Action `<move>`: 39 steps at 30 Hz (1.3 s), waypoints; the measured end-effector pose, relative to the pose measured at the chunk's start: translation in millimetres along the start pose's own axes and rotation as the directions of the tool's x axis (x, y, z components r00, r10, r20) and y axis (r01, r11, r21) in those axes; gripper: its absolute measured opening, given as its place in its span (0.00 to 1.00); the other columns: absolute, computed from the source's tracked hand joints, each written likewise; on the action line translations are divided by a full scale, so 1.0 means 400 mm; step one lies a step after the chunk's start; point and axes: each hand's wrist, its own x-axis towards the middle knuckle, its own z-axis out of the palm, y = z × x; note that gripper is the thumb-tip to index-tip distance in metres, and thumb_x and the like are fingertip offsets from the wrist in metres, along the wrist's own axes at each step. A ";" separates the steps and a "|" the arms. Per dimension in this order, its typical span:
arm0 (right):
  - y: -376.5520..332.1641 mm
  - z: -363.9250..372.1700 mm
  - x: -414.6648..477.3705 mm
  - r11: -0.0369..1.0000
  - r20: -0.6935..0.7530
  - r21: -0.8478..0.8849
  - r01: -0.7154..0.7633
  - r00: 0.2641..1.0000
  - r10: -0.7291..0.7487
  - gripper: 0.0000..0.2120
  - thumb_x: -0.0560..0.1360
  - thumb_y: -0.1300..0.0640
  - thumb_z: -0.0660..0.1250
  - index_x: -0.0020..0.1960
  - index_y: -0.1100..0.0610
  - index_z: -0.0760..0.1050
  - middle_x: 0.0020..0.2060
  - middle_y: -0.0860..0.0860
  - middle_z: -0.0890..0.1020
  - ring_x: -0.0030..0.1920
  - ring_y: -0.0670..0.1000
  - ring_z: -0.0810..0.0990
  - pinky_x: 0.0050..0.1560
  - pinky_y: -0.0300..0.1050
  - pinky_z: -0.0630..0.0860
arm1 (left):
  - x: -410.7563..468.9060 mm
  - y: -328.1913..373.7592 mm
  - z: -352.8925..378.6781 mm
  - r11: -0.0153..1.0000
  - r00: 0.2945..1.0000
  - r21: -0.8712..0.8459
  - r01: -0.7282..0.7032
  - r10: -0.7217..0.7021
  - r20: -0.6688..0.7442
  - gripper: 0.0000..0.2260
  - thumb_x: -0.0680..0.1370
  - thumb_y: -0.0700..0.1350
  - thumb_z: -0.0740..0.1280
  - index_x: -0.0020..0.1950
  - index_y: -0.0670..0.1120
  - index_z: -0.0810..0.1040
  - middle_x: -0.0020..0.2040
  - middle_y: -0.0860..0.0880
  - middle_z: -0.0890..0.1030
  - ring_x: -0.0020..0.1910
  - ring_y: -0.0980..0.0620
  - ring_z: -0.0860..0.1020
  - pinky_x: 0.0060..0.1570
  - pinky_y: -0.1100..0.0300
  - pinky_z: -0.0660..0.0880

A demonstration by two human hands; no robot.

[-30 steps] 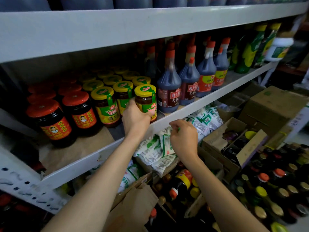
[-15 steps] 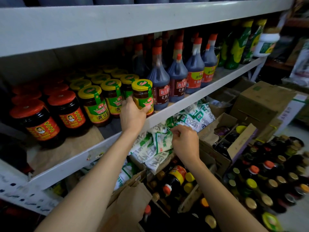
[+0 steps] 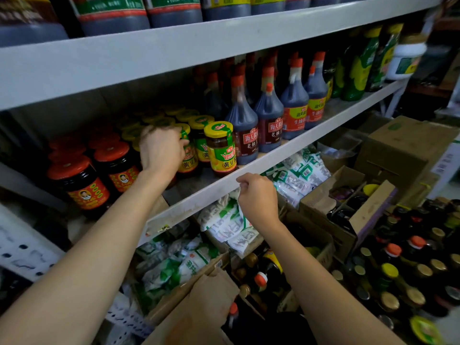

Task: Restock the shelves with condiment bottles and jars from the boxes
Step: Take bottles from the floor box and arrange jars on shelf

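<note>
Gripping: fingers (image 3: 159, 131) of the left hand (image 3: 161, 150) curl over the lid of the second jar (image 3: 190, 159), with the thumb against its neck; motion blur hides how firm the hold is.
Change: half a second ago this hand was wrapped round the front jar (image 3: 220, 148); it has let go and moved one jar to its own left.
Front jar: stands free and upright just right of the fingers, at the shelf (image 3: 273, 155) lip, close against the soy bottle (image 3: 245, 135) on its far side.
Right hand (image 3: 258, 197): below and right of the left fingers, loosely curled at the shelf lip, holding nothing; it has barely moved.
Box (image 3: 373, 205): further right and lower, open, with a yellow lid showing inside.
Meaning: the front jar looks placed; the left hand seems to be squaring up the row, and another fetch from the box likely follows.
</note>
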 end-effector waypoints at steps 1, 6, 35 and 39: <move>0.006 -0.002 -0.005 1.000 0.004 0.005 -0.013 1.000 0.013 0.15 0.77 0.65 0.64 0.61 0.59 0.81 0.51 0.57 0.84 0.52 0.57 0.79 0.49 0.52 0.78 | -0.001 0.001 -0.001 1.000 1.000 -0.027 0.016 -0.016 -0.004 0.14 0.79 0.48 0.69 0.62 0.43 0.81 0.50 0.37 0.84 0.52 0.36 0.81 0.53 0.45 0.75; 0.047 -0.036 -0.045 0.994 0.065 0.050 -0.095 0.994 0.092 0.14 0.77 0.65 0.63 0.58 0.58 0.81 0.45 0.55 0.84 0.42 0.54 0.80 0.40 0.49 0.79 | -0.018 0.003 0.004 0.996 0.999 -0.075 0.040 -0.038 0.024 0.18 0.81 0.47 0.66 0.70 0.43 0.75 0.64 0.38 0.79 0.65 0.38 0.75 0.61 0.42 0.72; 1.044 -0.405 -0.935 0.176 -0.108 -0.289 -0.941 0.215 0.971 0.19 0.65 0.45 0.75 0.47 0.56 0.76 0.46 0.55 0.81 0.40 0.54 0.79 0.37 0.45 0.77 | -0.731 0.881 0.118 0.575 0.309 -0.751 -0.324 0.815 0.491 0.05 0.77 0.52 0.66 0.42 0.56 0.76 0.41 0.56 0.80 0.43 0.53 0.79 0.42 0.52 0.77; 0.915 -0.555 -0.820 0.365 0.096 -0.268 -0.892 0.352 0.931 0.18 0.62 0.41 0.78 0.38 0.52 0.75 0.35 0.48 0.81 0.33 0.48 0.80 0.28 0.40 0.73 | -0.755 0.917 0.143 0.572 0.202 -0.786 -0.235 0.820 0.536 0.25 0.74 0.59 0.72 0.69 0.56 0.72 0.64 0.54 0.77 0.62 0.53 0.76 0.59 0.53 0.75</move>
